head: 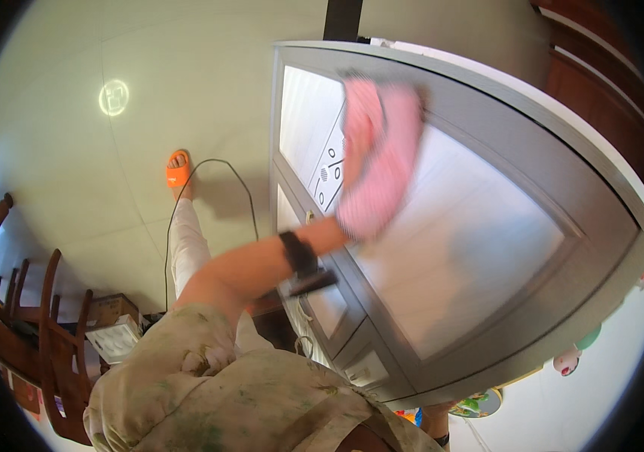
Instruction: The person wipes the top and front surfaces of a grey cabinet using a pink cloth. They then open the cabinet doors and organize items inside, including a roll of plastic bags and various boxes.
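Note:
My left hand (358,144) holds a blurred pink cloth (395,152) against the glass-panelled door of a grey cabinet (576,271). The cloth covers much of the hand; fingers show at its left side, and a black band (298,254) circles the wrist. The cloth lies across the upper left part of the large pale panel (457,248), beside a panel with black line and circle patterns (324,169). Part of my right hand (436,419), near a black wristband, shows at the bottom edge by the cabinet's lower end; its fingers are hidden.
A black cable (251,195) loops over the tiled floor beside my foot in an orange slipper (178,169). Wooden chairs (47,316) and boxes (114,333) stand at the left. A round tray (488,404) with green items and small figurines (567,361) lie beyond the cabinet's lower end.

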The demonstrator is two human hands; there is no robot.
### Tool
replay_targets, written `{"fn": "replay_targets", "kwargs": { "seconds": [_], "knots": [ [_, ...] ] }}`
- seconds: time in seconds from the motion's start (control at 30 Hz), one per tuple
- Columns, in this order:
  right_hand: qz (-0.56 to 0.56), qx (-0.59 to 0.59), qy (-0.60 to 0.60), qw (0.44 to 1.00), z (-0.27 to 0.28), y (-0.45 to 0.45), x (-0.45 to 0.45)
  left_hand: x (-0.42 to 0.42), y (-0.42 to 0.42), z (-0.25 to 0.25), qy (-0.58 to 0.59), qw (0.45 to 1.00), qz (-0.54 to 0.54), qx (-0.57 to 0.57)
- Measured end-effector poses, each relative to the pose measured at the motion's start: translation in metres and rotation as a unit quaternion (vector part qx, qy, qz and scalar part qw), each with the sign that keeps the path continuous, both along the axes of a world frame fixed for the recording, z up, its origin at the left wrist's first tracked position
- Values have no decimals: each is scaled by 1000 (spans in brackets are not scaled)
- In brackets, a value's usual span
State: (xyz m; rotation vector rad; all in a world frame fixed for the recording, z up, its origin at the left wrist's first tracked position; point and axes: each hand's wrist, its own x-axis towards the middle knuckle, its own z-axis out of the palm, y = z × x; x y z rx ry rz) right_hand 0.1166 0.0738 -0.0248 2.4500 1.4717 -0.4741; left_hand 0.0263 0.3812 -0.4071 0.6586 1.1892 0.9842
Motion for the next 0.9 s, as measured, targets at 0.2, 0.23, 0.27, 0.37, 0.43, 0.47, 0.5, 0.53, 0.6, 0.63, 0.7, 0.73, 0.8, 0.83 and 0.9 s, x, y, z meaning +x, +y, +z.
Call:
{"fn": "replay_targets", "kwargs": {
  "seconds": [0.2,0.23,0.27,0.37,0.43,0.47,0.5,0.53,0.6,0.63,0.7,0.73,0.8,0.83,0.9],
  "knots": [
    [-43,170,80,981,-22,47,-26,-17,-71,105,15,910,-191,368],
    [-22,182,82,980,-24,58,-28,-21,-53,111,-40,916,-183,354],
    [1,193,81,978,-26,71,-32,-19,-25,108,-98,920,-174,338],
    [48,200,68,976,-27,87,-33,15,58,105,185,901,-34,390],
    [41,214,76,973,-27,85,-32,-13,88,173,140,951,-78,266],
    [42,205,64,976,-24,87,-35,-20,94,194,99,963,-47,246],
    [52,198,55,977,-20,93,-38,-12,74,189,43,965,23,259],
    [59,198,48,977,-20,96,-38,0,49,182,-14,958,81,276],
    [73,224,58,970,-20,97,-37,26,-20,172,-77,971,74,215],
    [74,232,63,968,-19,93,-37,23,-49,178,-59,971,28,229],
    [67,265,81,959,-19,88,-36,9,-107,196,23,947,-95,306],
    [66,280,93,953,-20,86,-34,-4,-135,207,90,910,-167,368],
    [56,321,139,935,-21,81,-29,-26,-184,227,217,799,-300,475],
    [44,349,175,919,-23,78,-27,-33,-199,228,218,786,-321,482],
    [14,412,247,877,-27,72,-22,-42,-222,221,158,818,-315,455]
  ]
}}
